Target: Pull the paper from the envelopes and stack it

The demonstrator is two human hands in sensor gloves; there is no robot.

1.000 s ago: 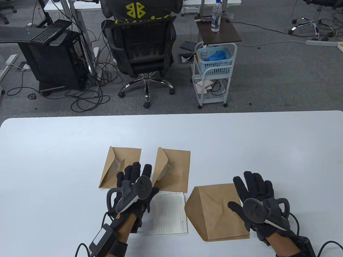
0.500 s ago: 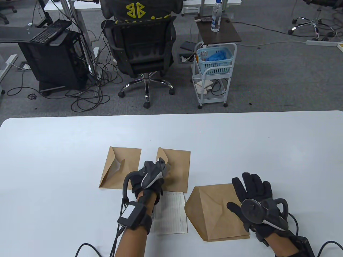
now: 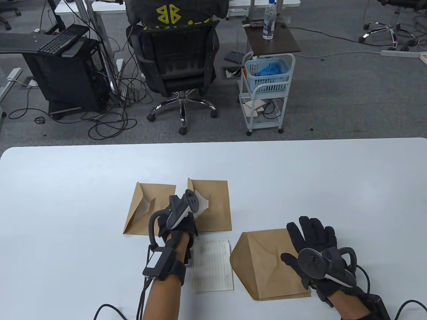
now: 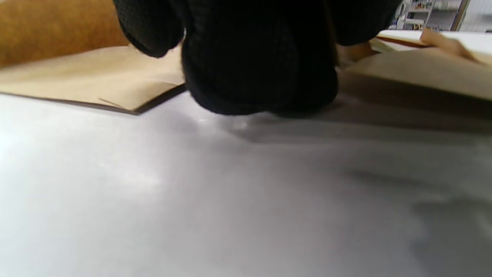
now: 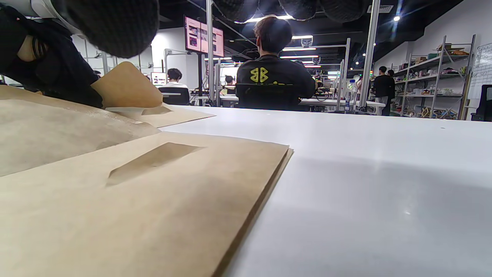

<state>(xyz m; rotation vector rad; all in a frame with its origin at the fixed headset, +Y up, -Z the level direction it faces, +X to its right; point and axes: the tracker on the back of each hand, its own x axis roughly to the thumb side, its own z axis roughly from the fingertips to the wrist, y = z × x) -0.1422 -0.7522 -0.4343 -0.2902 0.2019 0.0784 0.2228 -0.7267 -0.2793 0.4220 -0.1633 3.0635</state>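
Observation:
Three brown envelopes lie on the white table [image 3: 66, 186]. My left hand [image 3: 181, 220] is curled at the open mouth of the middle envelope [image 3: 215, 213], where a white paper [image 3: 202, 202] peeks out; the tracker hides its fingers. The left wrist view shows those gloved fingers [image 4: 261, 69] bunched low on the table between the left envelope [image 4: 88, 88] and the middle one [image 4: 423, 69]. My right hand [image 3: 312, 233] rests flat, fingers spread, on the right envelope [image 3: 263, 263], which also shows in the right wrist view [image 5: 153, 192]. A lined sheet [image 3: 213, 266] lies flat between my hands.
The left envelope [image 3: 146, 206] lies with its flap open just left of my left hand. Bare table stretches to the far edge and to both sides. An office chair [image 3: 176, 63] and a small cart [image 3: 267, 93] stand beyond the table.
My left hand turned over and reached forward to the middle envelope's mouth. That envelope then slid a little left and away with the hand. My right hand has stayed put.

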